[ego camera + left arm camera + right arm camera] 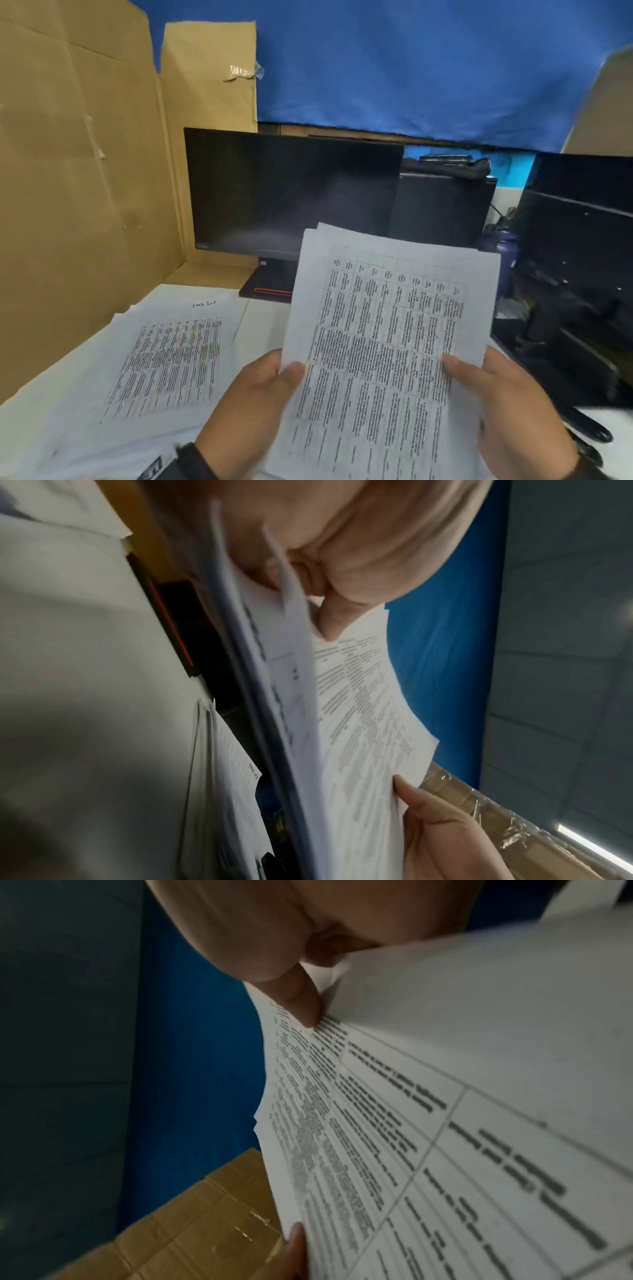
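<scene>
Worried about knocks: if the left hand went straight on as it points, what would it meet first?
Probably the monitor, behind the sheets that the left hand grips; depth is unclear.

Your head view: even, fairly bright, edges bent by wide lens, print on held sheets [383, 342] smeared. Your wrist views: dimmer, motion-blurred; bright streak [587, 842] low right in left one.

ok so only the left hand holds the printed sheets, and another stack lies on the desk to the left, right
No: the left hand and the right hand both hold the printed sheets, as the head view shows. The rest is right.
</scene>
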